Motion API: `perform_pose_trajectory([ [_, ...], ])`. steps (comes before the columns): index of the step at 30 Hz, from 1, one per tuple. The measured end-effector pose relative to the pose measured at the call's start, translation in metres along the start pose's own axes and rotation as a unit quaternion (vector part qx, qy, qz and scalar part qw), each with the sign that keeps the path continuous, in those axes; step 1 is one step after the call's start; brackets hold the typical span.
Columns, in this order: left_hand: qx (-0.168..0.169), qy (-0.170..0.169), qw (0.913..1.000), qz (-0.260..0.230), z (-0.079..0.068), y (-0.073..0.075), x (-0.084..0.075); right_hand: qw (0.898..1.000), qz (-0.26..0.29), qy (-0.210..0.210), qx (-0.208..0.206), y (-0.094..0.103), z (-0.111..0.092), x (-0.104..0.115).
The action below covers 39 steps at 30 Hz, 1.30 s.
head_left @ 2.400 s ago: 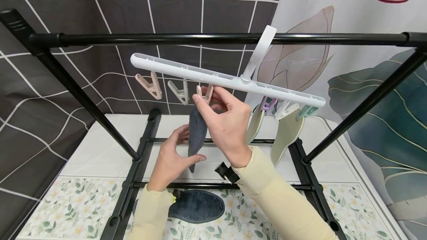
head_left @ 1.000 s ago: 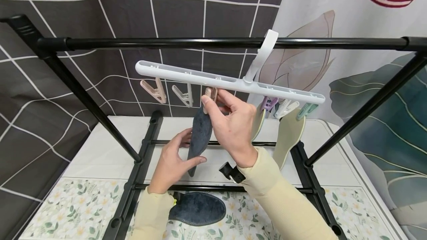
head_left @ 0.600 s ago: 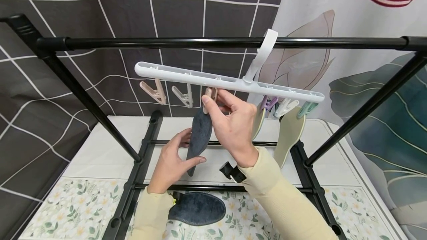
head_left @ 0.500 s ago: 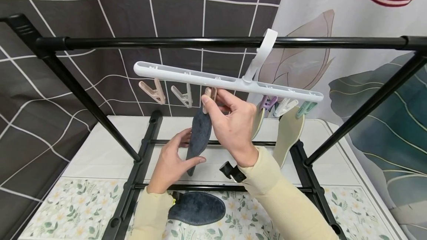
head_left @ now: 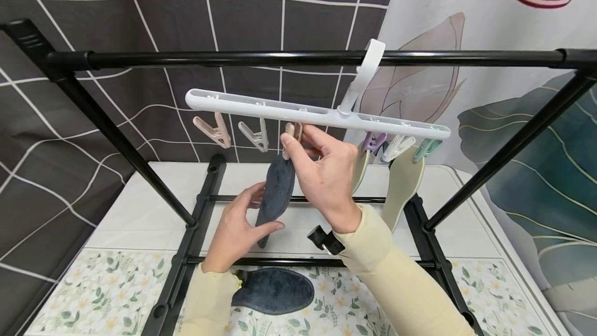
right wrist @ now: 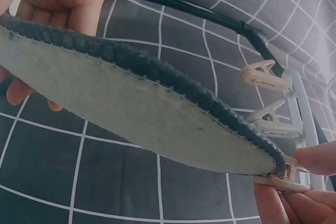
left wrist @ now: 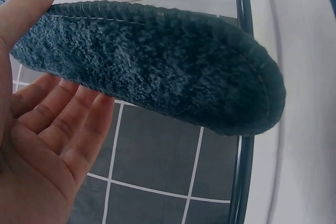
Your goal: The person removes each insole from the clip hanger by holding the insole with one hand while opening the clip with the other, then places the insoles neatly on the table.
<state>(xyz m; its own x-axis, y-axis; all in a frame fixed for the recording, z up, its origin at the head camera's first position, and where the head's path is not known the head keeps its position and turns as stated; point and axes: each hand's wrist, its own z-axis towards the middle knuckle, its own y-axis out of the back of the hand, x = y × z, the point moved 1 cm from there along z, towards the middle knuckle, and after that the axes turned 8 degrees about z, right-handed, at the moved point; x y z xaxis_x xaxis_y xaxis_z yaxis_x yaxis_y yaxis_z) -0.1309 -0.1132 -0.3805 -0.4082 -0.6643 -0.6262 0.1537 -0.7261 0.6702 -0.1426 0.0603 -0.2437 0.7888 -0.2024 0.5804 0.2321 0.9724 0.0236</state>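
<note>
In the head view my left hand [head_left: 235, 224] holds a dark blue fleecy insole [head_left: 276, 191] near its lower end, thumb on one edge and fingers on the other. The left wrist view shows its fuzzy face; its pale underside [right wrist: 131, 108] faces the right wrist camera. My right hand [head_left: 322, 170] pinches a beige peg [right wrist: 283, 179] on a white clip hanger [head_left: 261, 109]. The insole's upper tip sits at that peg's mouth. A second dark blue insole [head_left: 277, 290] lies on the floral surface below.
The hanger hooks over a black rack rail [head_left: 224, 59]. To the left hang a beige peg [head_left: 214, 131] and a grey peg [head_left: 255, 135] holding nothing. Pale insoles [head_left: 403, 185] hang from pegs at the right. Rack legs and lower bars surround the hands.
Since the oldest frame, the insole's tip has come up to the peg's mouth. Lately the insole's lower end has shifted slightly left with my left hand; the right hand has hardly moved.
</note>
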Motion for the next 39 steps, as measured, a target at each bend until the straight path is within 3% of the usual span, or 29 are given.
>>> perform_pose_trajectory([
  [39, 0.014, -0.026, 0.9974, 0.066, -0.008, 0.014, 0.007, 1.000, 0.002, -0.003, 0.017, 0.004, -0.001, -0.003],
])
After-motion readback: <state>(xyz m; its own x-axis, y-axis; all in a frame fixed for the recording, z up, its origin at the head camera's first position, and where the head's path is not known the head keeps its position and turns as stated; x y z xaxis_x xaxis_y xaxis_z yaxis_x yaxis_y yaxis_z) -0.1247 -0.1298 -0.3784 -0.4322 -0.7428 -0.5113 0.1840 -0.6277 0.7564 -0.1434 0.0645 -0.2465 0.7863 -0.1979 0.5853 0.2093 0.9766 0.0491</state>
